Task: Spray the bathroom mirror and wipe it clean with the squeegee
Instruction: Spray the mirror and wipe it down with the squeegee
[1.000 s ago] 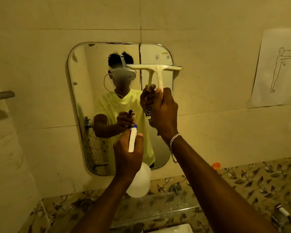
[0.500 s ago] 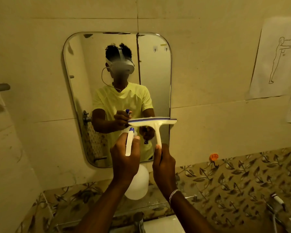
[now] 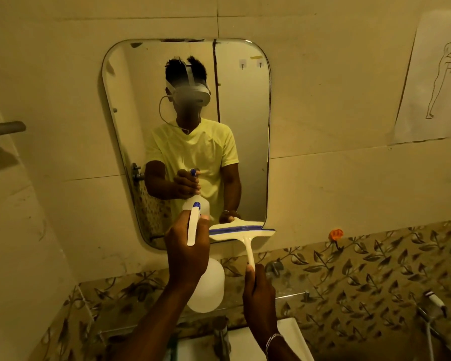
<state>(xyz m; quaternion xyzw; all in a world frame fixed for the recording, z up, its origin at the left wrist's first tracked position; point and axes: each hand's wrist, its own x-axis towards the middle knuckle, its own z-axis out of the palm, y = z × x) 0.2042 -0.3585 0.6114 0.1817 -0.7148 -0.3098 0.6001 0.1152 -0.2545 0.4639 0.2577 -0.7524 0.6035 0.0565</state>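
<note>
A rounded rectangular mirror (image 3: 245, 142) hangs on the cream tiled wall ahead of me. My right hand (image 3: 259, 295) grips the handle of a cream squeegee (image 3: 241, 231) with a blue blade strip; its blade lies across the mirror's bottom right edge. My left hand (image 3: 186, 256) holds a white spray bottle (image 3: 208, 287) by its neck, the blue nozzle pointing up toward the mirror's lower middle. The mirror reflects a person in a yellow shirt holding the same things.
A white sink (image 3: 292, 337) with a metal tap (image 3: 223, 332) sits below my arms. Leaf-patterned tiles (image 3: 362, 269) band the wall under the mirror. A grey bar (image 3: 5, 128) juts out at left. Paper sheets (image 3: 432, 82) hang at right, and an orange hook (image 3: 335, 234) sticks nearby.
My right hand drew the squeegee straight down the mirror's right side, from near the top to the bottom edge. My left hand with the bottle stayed roughly in place.
</note>
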